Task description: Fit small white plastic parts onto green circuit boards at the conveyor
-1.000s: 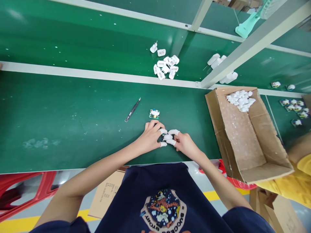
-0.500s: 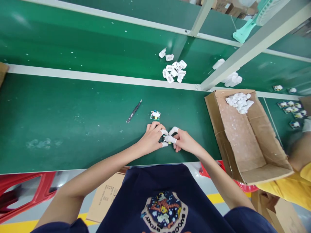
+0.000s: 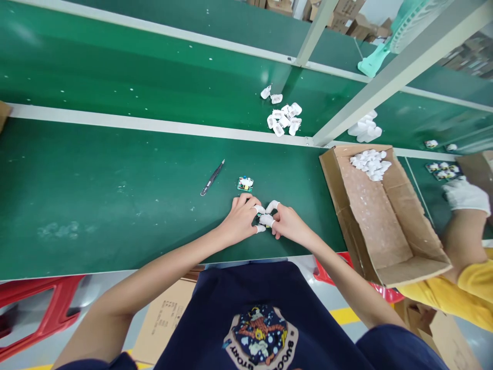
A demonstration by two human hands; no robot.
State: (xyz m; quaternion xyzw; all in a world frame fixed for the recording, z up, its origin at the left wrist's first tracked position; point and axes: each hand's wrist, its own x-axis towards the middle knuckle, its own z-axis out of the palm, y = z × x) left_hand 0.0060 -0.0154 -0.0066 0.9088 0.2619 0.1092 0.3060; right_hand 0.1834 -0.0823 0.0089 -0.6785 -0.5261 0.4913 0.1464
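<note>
Centrally, just below the middle of the frame, a small circuit board (image 3: 258,219) sits between two bare hands with white coverings on the working fingertips, mostly hidden by them. The left hand (image 3: 242,222) pinches it, forefinger at its upper edge and thumb at its lower one, with the other fingers bent toward the green tabletop (image 3: 115,200). From the other side, the right hand (image 3: 288,224) curls its thumb and forefinger over the board, their tips slightly apart; whether they grip a part of it cannot be told. Just above the left hand lies a second circuit board (image 3: 245,184), carrying white and yellow components, and to its left rest black tweezers (image 3: 212,178), slanted with their tip toward the upper right. At upper centre, a loose cluster of white plastic housings (image 3: 284,122) lies beyond the pale rail (image 3: 162,125). Right of centre stands an open cardboard box (image 3: 381,226), white plastic pieces (image 3: 371,164) heaped at its upper end. At the right edge, a co-worker's white-gloved hand (image 3: 467,196) is beside a group of boards (image 3: 442,171). A mint-green fan (image 3: 412,31) shows at upper right.
</note>
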